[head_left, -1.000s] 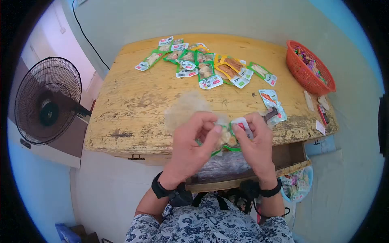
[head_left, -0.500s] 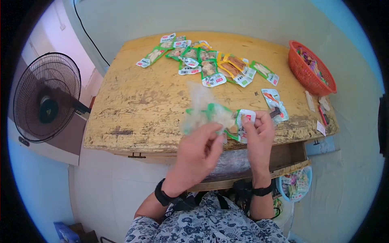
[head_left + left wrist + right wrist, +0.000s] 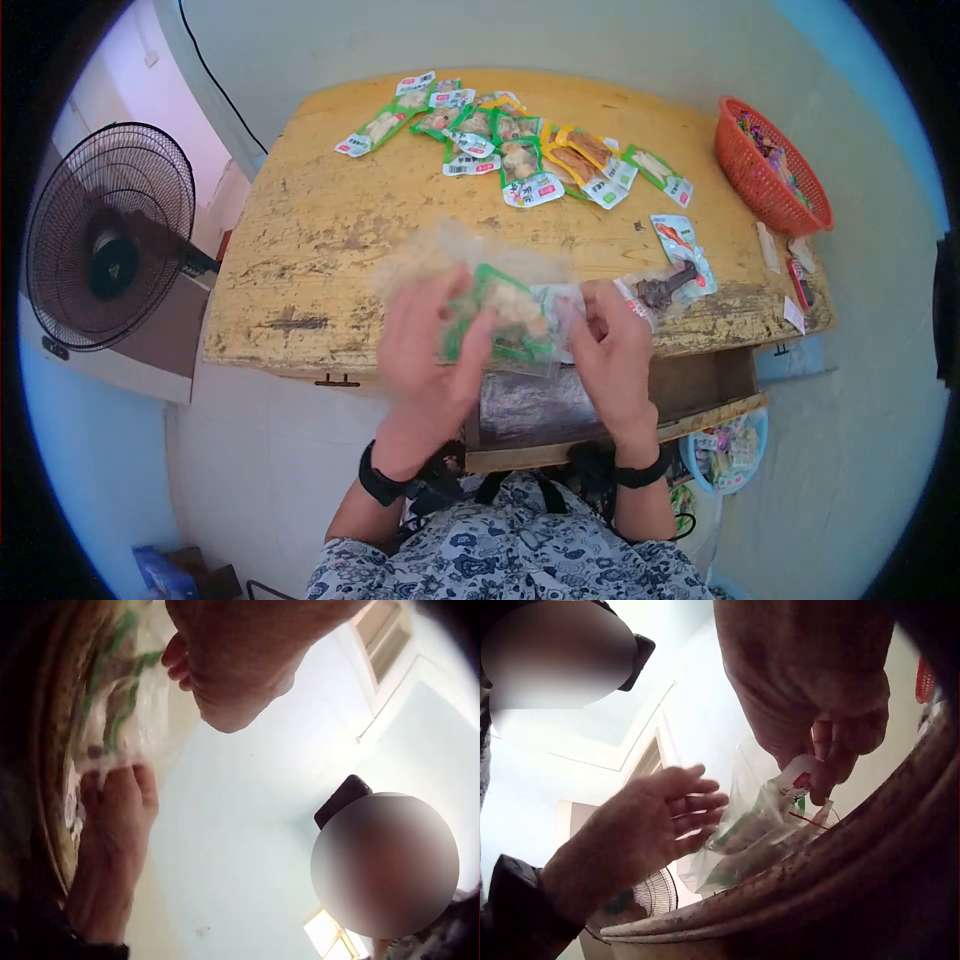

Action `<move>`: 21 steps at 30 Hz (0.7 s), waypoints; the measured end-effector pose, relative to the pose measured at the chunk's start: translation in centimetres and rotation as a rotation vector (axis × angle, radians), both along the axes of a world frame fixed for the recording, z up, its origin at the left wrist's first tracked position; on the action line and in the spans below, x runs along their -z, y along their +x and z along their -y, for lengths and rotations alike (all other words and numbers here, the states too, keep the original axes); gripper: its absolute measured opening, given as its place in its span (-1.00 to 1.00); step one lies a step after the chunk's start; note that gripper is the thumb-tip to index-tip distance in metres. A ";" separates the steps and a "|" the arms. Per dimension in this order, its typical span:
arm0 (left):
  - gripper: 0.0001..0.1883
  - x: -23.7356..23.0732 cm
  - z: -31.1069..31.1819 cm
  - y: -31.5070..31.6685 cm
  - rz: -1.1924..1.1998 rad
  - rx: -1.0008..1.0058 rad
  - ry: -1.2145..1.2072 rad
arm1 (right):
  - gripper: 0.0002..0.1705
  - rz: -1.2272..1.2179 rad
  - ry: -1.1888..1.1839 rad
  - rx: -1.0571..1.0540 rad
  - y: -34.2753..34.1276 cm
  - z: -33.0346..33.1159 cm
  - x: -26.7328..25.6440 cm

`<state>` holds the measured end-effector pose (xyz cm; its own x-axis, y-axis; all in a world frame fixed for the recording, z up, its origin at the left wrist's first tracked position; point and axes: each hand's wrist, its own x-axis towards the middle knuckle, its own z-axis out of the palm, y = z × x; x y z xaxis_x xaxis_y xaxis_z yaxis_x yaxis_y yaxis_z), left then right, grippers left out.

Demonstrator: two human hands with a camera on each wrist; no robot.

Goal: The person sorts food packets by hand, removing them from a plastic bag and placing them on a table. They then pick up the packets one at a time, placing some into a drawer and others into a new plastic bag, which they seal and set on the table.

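Observation:
A clear plastic bag (image 3: 540,360) with green-edged snack packets (image 3: 510,305) inside lies over the front of the table. My right hand (image 3: 612,370) pinches the bag's right end, where a packet's pale end shows; in the right wrist view, the same hand (image 3: 825,705) has its fingertips at a white and red label. My left hand (image 3: 425,345), blurred in the head view, is beside the bag's left side. Its fingers are extended and spread in the right wrist view, where the left hand (image 3: 664,814) holds nothing.
Several green and yellow snack packets (image 3: 520,160) lie at the back of the yellow table (image 3: 310,240). A blue packet (image 3: 685,245) and a dark brown piece in clear wrap (image 3: 665,288) are to the right. A red basket (image 3: 765,190) stands far right; below, a drawer (image 3: 700,390) is pulled out.
Both hands pinched a green-edged packet at first. The packets now lie inside the clear bag, the left hand has let go and moved left, and the right hand has shifted slightly left.

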<state>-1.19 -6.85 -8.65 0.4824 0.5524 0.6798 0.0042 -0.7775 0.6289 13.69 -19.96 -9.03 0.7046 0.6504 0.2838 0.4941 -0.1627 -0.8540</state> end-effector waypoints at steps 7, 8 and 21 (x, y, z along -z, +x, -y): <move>-0.14 0.8 -0.8 -1.7 -0.182 0.042 -0.205 | -0.90 -0.407 0.074 -0.112 -0.1 -1.3 -3.1; -0.11 1.1 -0.7 -1.6 -0.147 0.073 -0.244 | -0.90 -0.446 0.061 -0.112 -0.1 -1.5 -3.3; -0.13 2.3 -1.8 -1.6 -0.188 0.184 -0.241 | -0.83 -0.081 0.019 -0.006 1.7 -4.8 1.3</move>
